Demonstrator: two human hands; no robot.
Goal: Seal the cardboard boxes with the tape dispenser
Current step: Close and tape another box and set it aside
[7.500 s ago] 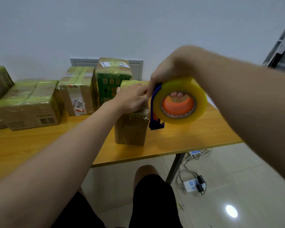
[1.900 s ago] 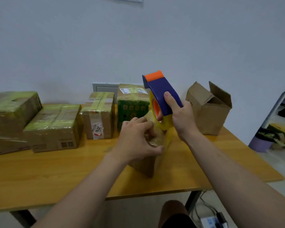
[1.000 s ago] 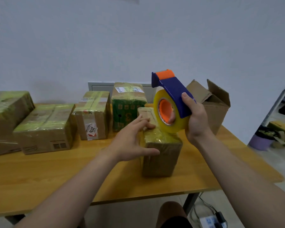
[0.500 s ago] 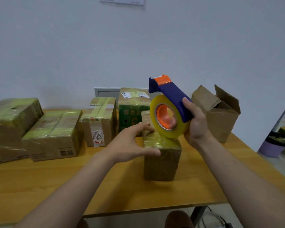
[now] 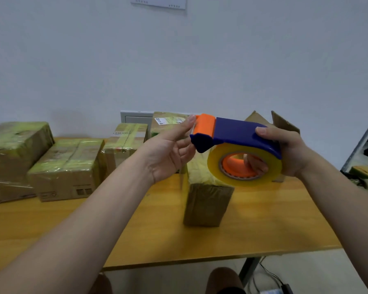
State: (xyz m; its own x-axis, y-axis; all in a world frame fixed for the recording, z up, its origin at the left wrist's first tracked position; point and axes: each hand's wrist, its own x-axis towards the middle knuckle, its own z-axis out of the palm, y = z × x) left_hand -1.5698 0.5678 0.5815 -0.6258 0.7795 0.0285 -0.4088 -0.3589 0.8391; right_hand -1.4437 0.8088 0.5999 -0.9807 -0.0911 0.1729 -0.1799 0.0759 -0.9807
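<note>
My right hand [image 5: 285, 153] grips a blue tape dispenser [image 5: 238, 132] with an orange tip and a yellow tape roll [image 5: 242, 164], held level above the table. My left hand [image 5: 170, 153] is raised beside the orange tip, palm up, its fingertips touching the tip's end. Below the dispenser a small taped cardboard box [image 5: 206, 202] stands upright on the wooden table [image 5: 136, 230], touched by neither hand.
Several taped boxes stand in a row at the back left: a large box [image 5: 15, 149], a flat box [image 5: 68, 166], a third box [image 5: 123, 145]. An open cardboard box [image 5: 285, 124] sits behind my right hand. Cables lie on the floor under the table's right end.
My left hand has left the small box and risen to the dispenser's orange tip. The dispenser has tilted from upright to level and moved right, off the box.
</note>
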